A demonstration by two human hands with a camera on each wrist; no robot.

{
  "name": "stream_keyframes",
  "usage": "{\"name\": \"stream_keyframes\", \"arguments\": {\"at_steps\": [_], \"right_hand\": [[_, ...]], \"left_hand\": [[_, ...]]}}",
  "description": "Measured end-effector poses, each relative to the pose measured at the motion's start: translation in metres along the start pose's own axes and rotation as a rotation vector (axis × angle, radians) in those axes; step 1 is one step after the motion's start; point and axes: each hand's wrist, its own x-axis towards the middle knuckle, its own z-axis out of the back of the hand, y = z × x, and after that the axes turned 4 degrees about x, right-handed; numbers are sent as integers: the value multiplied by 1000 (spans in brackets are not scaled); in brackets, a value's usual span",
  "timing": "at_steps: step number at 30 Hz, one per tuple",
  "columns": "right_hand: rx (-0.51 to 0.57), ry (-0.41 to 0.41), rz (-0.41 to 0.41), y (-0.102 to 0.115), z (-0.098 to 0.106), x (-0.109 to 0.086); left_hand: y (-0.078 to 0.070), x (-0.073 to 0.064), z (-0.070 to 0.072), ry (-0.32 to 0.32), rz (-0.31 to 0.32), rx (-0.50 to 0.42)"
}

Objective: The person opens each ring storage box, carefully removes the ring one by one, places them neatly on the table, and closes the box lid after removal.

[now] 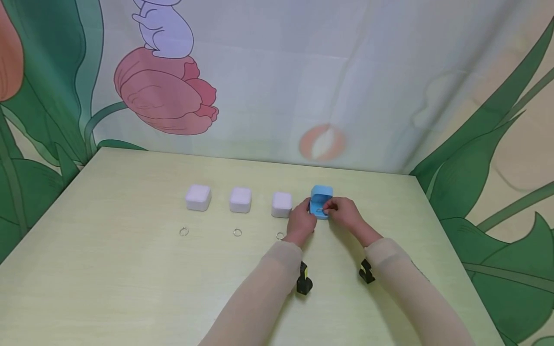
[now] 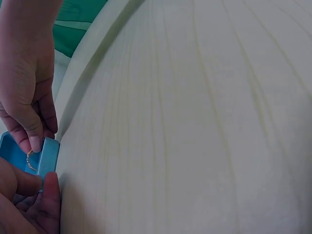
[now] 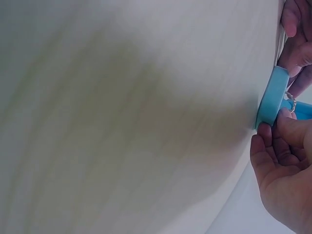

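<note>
A small blue ring box [image 1: 321, 191] stands on the table with its lid raised, at the right end of a row of boxes. My left hand [image 1: 301, 222] grips its left side, thumb and fingers at the front wall in the left wrist view. From the right, my right hand [image 1: 344, 212] reaches into the opening. Its thumb and fingertips pinch a thin ring [image 2: 28, 162] with a beaded-looking band, which sits at the front edge of the box. In the right wrist view the ring [image 3: 294, 104] shows upright just behind the blue wall.
Three closed pale lilac boxes [image 1: 198, 198] stand in a row to the left of the blue one. In front of them lie three rings [image 1: 180, 232], one before each box; my left wrist is close to the nearest. A printed cloth [image 1: 268, 86] hangs behind the table's back edge.
</note>
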Motion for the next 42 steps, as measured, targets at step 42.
{"name": "stream_keyframes", "arguments": {"at_steps": [42], "right_hand": [[112, -16, -23, -11, -1, 5]], "left_hand": [[2, 2, -1, -2, -6, 7]]}}
